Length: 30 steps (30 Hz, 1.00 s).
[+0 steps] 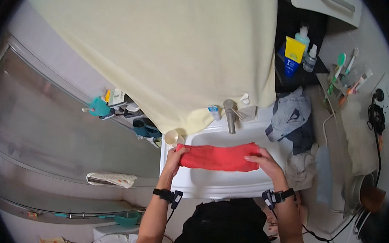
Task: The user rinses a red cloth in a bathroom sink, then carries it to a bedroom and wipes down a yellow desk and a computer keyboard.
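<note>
In the head view, both hands held a red cloth point(219, 158) stretched out level over a white sink point(226, 187). The left hand point(174, 157) pinched the cloth's left end, its grip closed on the fabric with the fingers curled over the top edge. The right hand point(264, 162) lay on the cloth's right end, the fingers spread flat along it and the thumb tucked beneath, so that its grip was also shut on the fabric. Each wrist wore a black band with a small device and a cable hanging off it.

Behind the cloth a metal tap point(229, 115) rose from the back rim of the sink, and a pale cup point(172, 137) stood just beside the sink's left corner. A large cream towel point(163, 47) hung above, covering much of the upper picture. To the right of the sink lay a heap of grey and blue clothes point(291, 119). Further right, toothbrushes point(342, 71) stood in a holder, and bottles point(298, 52) sat on a dark shelf.
</note>
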Each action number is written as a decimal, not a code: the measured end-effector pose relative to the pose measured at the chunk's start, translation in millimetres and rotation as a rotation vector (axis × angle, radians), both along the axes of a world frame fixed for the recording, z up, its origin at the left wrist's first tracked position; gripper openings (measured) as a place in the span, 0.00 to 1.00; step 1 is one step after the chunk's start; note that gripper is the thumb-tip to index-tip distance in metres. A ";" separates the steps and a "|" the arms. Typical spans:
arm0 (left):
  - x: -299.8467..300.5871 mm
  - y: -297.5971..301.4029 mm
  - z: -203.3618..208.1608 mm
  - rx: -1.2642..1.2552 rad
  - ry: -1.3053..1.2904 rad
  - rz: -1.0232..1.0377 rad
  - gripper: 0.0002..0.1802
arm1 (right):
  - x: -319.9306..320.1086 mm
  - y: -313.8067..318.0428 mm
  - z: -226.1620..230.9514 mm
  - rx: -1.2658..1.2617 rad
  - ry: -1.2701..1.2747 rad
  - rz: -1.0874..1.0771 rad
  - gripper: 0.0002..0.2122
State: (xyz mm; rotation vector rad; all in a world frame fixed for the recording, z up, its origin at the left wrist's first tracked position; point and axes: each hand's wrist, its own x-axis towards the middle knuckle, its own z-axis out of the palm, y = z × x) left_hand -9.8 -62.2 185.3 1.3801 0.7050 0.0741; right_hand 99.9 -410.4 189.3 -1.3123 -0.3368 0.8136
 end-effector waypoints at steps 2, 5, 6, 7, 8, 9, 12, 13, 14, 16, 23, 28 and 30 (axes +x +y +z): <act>1.0 6.2 -3.4 -0.005 -0.015 -0.049 0.20 | -3.9 -3.5 -12.6 0.211 0.248 -0.155 0.15; 1.0 10.3 -15.2 0.090 0.079 -0.162 0.23 | -12.4 -3.6 -10.8 0.202 0.227 -0.296 0.12; 3.4 11.3 -17.8 0.163 0.153 -0.243 0.25 | -13.5 -4.3 -17.3 0.184 0.182 -0.318 0.11; 3.3 13.3 -27.3 0.184 0.206 -0.318 0.27 | -15.3 -5.1 -22.3 0.166 0.135 -0.342 0.11; 1.6 11.2 -34.4 0.155 0.315 -0.382 0.27 | -19.2 -7.0 -26.5 0.165 0.128 -0.365 0.11; 0.0 9.6 -43.5 0.180 0.350 -0.480 0.26 | -23.5 -7.1 -30.8 0.090 0.087 -0.418 0.11; -11.5 -5.1 -63.8 -0.037 0.379 -0.618 0.24 | -35.2 -9.8 -37.5 -0.005 -0.002 -0.542 0.12; -15.9 -2.1 -75.9 -0.203 0.351 -0.594 0.24 | -37.7 -9.0 -27.9 -0.028 -0.049 -0.548 0.13; -21.4 4.0 -87.1 -0.205 0.343 -0.611 0.24 | -40.3 -7.9 -17.7 -0.055 -0.096 -0.553 0.13; -27.6 7.1 -101.7 -0.368 0.251 -0.528 0.26 | -48.7 -4.2 9.8 -0.090 -0.070 -0.534 0.15; -24.1 9.7 -84.8 -0.392 0.282 -0.688 0.21 | -84.6 1.6 23.4 -0.254 -0.047 -0.470 0.17; -28.4 27.7 -127.8 -0.171 0.095 -0.586 0.17 | -101.0 17.7 29.9 -0.512 -0.285 -0.497 0.18; -27.0 29.8 -141.2 0.009 0.034 -0.607 0.17 | -111.7 27.4 34.0 -0.449 -0.319 -0.579 0.18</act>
